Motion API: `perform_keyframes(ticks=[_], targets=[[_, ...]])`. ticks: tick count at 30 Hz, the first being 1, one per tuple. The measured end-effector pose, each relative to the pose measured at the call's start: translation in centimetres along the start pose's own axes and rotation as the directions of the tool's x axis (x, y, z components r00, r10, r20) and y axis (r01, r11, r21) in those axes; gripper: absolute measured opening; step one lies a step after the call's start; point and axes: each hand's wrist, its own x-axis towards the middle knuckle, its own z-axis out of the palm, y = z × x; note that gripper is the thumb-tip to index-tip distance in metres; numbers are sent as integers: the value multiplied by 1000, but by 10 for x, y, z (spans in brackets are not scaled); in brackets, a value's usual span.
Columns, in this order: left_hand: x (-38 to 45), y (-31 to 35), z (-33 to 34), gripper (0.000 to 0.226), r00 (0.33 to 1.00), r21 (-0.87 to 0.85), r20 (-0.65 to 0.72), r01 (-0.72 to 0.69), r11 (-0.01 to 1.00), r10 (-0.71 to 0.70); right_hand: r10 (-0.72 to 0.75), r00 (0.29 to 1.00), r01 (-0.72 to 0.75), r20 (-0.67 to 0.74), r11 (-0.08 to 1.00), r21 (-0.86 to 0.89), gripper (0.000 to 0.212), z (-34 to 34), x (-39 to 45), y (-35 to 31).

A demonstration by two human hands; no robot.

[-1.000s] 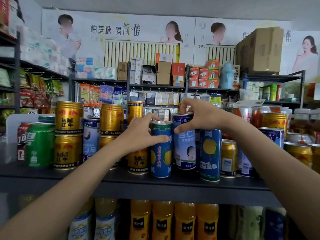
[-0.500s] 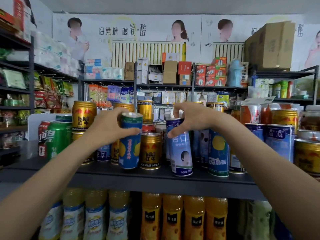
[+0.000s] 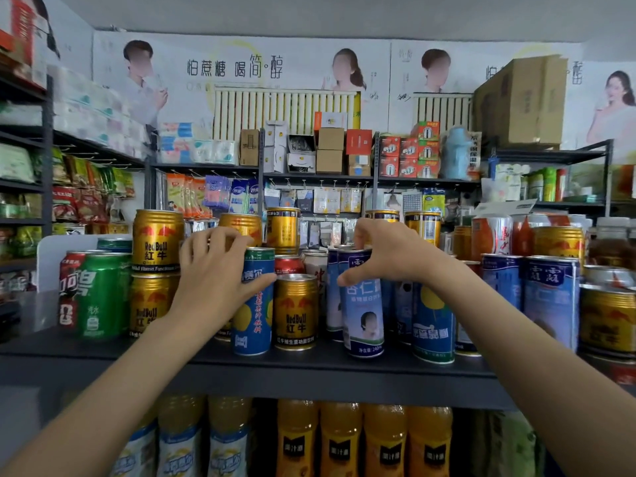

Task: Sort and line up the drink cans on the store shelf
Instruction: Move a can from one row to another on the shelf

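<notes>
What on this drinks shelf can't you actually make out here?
- Head view: left hand hides part of the blue juice can.
- Right hand's fingers are curled behind the pale blue can.
- Bottles below: cut off by the bottom edge.

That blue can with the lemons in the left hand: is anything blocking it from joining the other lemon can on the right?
Yes. Between the blue can gripped by the left hand and the matching lemon can stand a gold Red Bull can and the pale blue can that the right hand holds.
</notes>
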Motion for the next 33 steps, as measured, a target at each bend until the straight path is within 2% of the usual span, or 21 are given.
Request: perform_keyframes(ticks=[2,3,5,7,9,11,13,14,17,19,21,25,31,33], targets=[[-1,9,-6,74,996,-40,-76,-51,998,48,27,999,-25,-39,998,62,57,0,1,0],[0,18,-11,76,996,-109,-63,-77,991,70,41,997,-35,-69,995,88,58,0,2,-1],[3,43,-18,82,992,-319,47,-98,943,119,57,988,-41,-141,993,115,58,-1,4,-5],[9,65,-20,85,973,-475,166,-61,878,158,37,978,-10,-204,992,129,56,-2,5,-16],[16,71,-18,79,964,-596,209,-9,803,166,-21,975,59,-220,984,168,51,-4,5,-24],[23,66,-18,73,970,-661,207,40,750,131,-69,981,126,-184,939,319,42,-8,3,-24],[27,57,-19,75,972,-703,217,91,705,91,-30,986,107,-163,864,492,31,-15,4,-15],[27,54,-20,73,974,-715,215,106,691,72,16,986,66,-164,873,484,30,-18,7,-9],[26,48,-26,69,984,-735,175,110,669,30,98,990,-79,-106,982,171,33,-6,20,1],[25,45,-30,66,989,-737,146,106,668,4,119,992,-116,-41,991,73,52,17,26,0],[24,42,-32,64,992,-727,130,99,679,-5,135,990,-132,-30,988,76,66,40,31,-2],[22,41,-32,66,993,-688,115,86,721,-9,149,980,-140,-133,987,77,53,54,38,2],[24,50,-25,63,991,-677,137,95,730,-2,77,997,-78,-7,995,-55,44,24,31,3],[25,58,-22,64,991,-658,129,71,750,19,92,991,-102,-96,990,-102,37,-1,27,12]])
